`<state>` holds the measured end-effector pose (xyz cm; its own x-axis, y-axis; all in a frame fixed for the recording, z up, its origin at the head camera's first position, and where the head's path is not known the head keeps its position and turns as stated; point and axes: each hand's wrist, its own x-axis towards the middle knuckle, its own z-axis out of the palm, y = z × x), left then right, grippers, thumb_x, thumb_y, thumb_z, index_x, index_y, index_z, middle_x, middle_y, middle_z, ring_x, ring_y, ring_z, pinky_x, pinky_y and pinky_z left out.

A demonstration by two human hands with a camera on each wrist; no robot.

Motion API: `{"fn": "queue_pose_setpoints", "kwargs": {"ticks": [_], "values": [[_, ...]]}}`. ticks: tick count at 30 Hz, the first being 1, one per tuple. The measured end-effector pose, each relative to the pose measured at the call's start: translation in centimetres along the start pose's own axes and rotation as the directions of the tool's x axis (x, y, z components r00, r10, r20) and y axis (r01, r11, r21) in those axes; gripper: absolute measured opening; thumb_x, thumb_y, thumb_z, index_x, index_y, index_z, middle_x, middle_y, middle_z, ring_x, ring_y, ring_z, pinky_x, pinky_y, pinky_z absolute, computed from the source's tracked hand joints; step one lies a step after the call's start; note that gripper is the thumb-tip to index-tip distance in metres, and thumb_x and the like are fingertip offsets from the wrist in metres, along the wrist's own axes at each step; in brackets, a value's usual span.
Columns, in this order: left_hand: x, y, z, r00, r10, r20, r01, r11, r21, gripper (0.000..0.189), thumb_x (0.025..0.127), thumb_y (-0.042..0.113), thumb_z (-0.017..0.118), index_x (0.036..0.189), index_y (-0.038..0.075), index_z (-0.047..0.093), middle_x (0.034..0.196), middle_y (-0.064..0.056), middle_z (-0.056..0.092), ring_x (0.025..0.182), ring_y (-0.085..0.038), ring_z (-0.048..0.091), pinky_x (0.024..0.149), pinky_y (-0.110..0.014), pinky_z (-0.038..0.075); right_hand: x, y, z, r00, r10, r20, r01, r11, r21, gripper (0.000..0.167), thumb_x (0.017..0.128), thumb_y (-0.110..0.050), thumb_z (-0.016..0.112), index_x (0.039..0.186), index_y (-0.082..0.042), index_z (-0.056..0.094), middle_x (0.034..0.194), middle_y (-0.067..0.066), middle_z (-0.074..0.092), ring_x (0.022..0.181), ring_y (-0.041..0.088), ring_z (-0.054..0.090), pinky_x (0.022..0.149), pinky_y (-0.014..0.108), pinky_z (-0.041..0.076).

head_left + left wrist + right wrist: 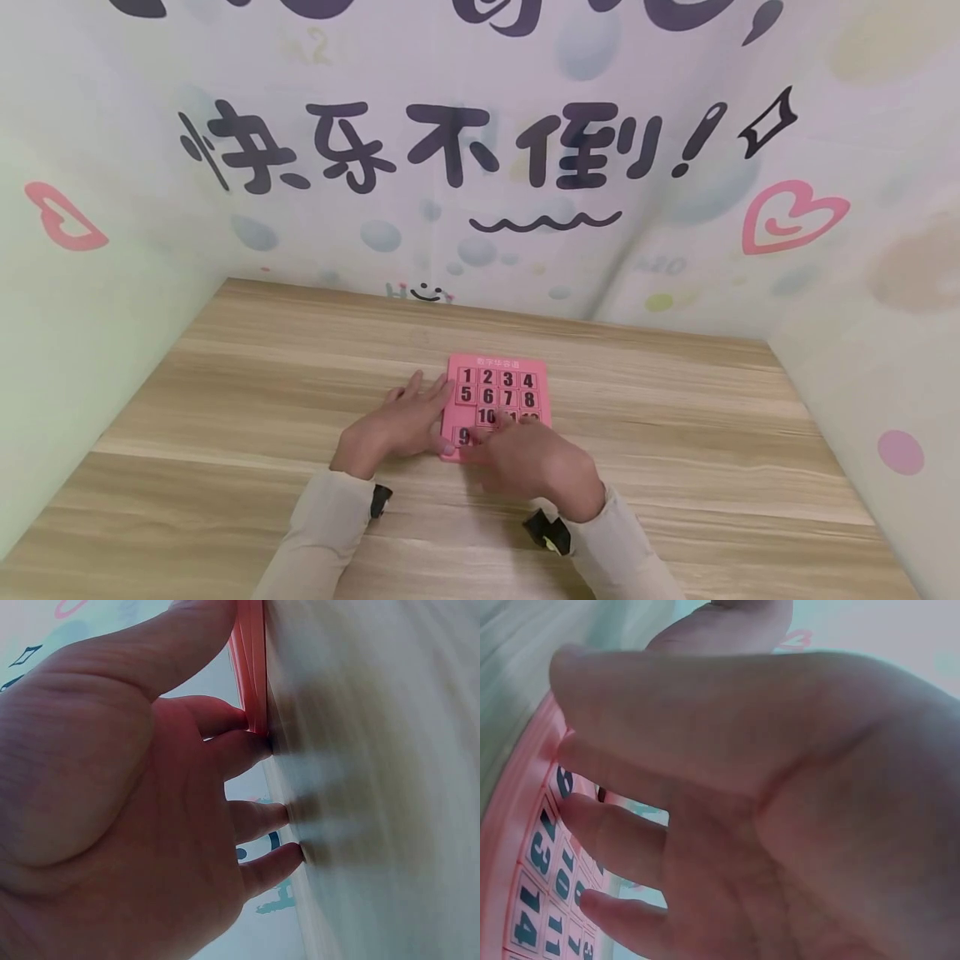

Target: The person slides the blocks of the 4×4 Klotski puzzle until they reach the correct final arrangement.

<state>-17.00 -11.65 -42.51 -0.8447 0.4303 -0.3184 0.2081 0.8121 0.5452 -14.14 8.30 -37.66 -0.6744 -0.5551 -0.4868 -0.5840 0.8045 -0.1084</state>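
A pink sliding number puzzle (pixel 538 366) lies flat on the table, its top rows reading 1 to 4 and 5 to 8. In the third row a gap sits left of the 10 tile (pixel 486 416); below that gap is the 9 tile (pixel 463 436). My left hand (pixel 405 425) rests along the frame's left side, thumb by the near corner, other fingers extended. Over the lower right part reaches my right hand (pixel 536 458), its fingertips at the 9 tile. The right wrist view shows the 13 tile (pixel 541 844) and 14 tile (pixel 526 919) beside its fingers.
The wood-grain table (pixel 247 375) extends around the puzzle. Behind it hangs a white printed cloth (pixel 337 242) with dark lettering and hearts, and pale walls stand at both sides. Black straps (pixel 547 532) sit at the wrists.
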Motion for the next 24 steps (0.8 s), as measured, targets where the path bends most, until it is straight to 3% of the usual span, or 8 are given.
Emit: {"fn": "queue_pose_setpoints", "kwargs": {"ticks": [15, 24], "values": [[0.09, 0.07, 0.04, 1.000, -0.008, 0.010, 0.008, 1.000, 0.017, 0.093, 0.095, 0.031, 0.077, 0.166, 0.003, 0.023, 0.175, -0.015, 0.016, 0.162, -0.045, -0.001, 0.131, -0.063, 0.009, 0.08, -0.29, 0.37, 1.000, 0.012, -0.010, -0.012, 1.000, 0.027, 0.049, 0.100, -0.035, 0.066, 0.149, -0.042, 0.058, 0.162, -0.004, 0.049, 0.153, 0.041, 0.039, 0.119, 0.062, 0.041], [0.16, 0.10, 0.03, 1.000, -0.014, 0.007, 0.014, 1.000, 0.005, 0.093, 0.095, 0.031, 0.077, 0.166, 0.004, 0.023, 0.176, -0.015, 0.015, 0.163, -0.044, -0.002, 0.131, -0.062, 0.008, 0.11, -0.58, 0.47, 0.998, 0.049, -0.032, -0.049, 0.999, -0.001, 0.051, 0.100, -0.034, 0.064, 0.150, -0.038, 0.057, 0.162, -0.007, 0.049, 0.155, 0.040, 0.038, 0.123, 0.060, 0.037]]}}
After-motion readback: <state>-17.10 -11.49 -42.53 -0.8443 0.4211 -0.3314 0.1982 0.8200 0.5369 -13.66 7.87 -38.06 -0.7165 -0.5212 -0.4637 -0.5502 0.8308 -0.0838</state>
